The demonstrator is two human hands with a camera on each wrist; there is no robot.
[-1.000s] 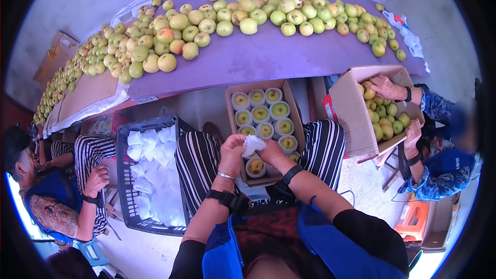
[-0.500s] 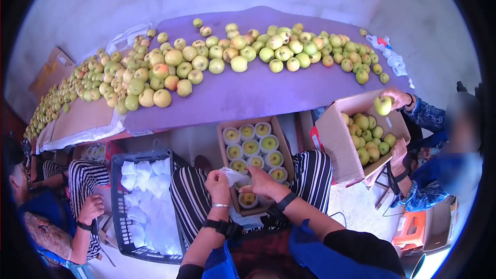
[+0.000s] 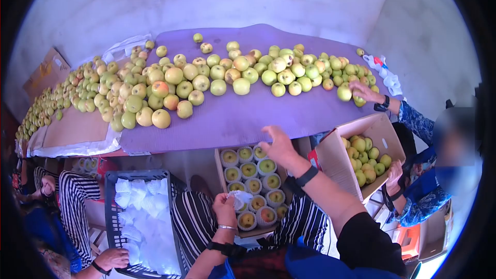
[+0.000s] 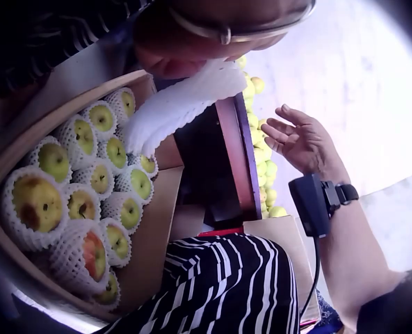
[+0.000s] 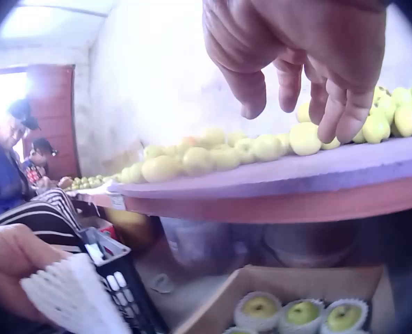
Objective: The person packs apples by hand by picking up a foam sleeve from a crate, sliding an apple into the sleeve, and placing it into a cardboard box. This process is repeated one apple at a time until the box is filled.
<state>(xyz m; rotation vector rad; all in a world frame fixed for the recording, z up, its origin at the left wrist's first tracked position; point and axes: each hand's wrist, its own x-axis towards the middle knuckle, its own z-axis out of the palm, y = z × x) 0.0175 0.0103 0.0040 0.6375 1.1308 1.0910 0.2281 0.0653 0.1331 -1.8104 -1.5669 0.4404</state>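
My left hand [image 3: 224,212] pinches a white foam net sleeve [image 3: 241,199] above the near left part of an open carton. The left wrist view shows the sleeve [image 4: 185,104] hanging flattened from the fingers. Apples in foam nets [image 4: 101,177] fill the carton [image 4: 165,229] in rows. My right hand [image 3: 281,147] is raised over the near edge of the purple table [image 3: 232,119], fingers spread and holding nothing. In the right wrist view the right hand [image 5: 303,62] hangs with bent, parted fingers in front of the loose apples [image 5: 265,147].
A dark crate [image 3: 110,201] of white foam sleeves [image 3: 147,227] stands at my left. At right, a person reaches one hand [image 3: 366,92] to the loose apples and steadies a tilted carton [image 3: 333,157] of apples. Another person's hand [image 3: 114,259] touches the crate's near side.
My right hand has left the foam sleeve and moved up to the table's edge. The person at right has moved a hand from the carton to the table; the left neighbour's hand has come to the crate.
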